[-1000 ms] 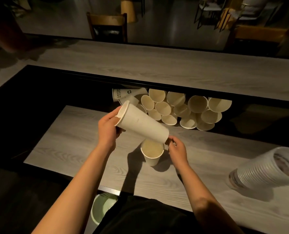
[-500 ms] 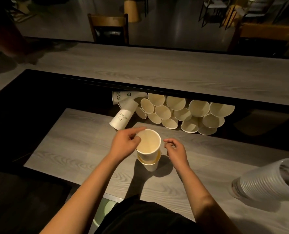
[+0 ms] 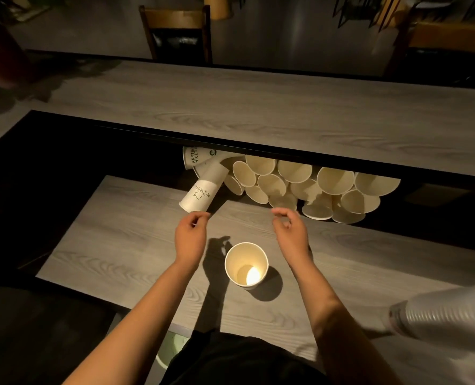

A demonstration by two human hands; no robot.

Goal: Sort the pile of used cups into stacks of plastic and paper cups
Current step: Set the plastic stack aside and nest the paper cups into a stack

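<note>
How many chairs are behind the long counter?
2: one wooden chair at top centre, another chair at top right, partly cut off. More may be hidden in the dark.

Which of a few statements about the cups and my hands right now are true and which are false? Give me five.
1. The paper cup near the hands stands upright. True.
2. The left hand grips that cup. False: it holds nothing.
3. The pile lies beyond both hands. True.
4. The plastic stack stands upright at the left. False: it lies on its side at the right.
5. The right hand holds a cup. False: it holds nothing, fingers loosely curled.
</note>
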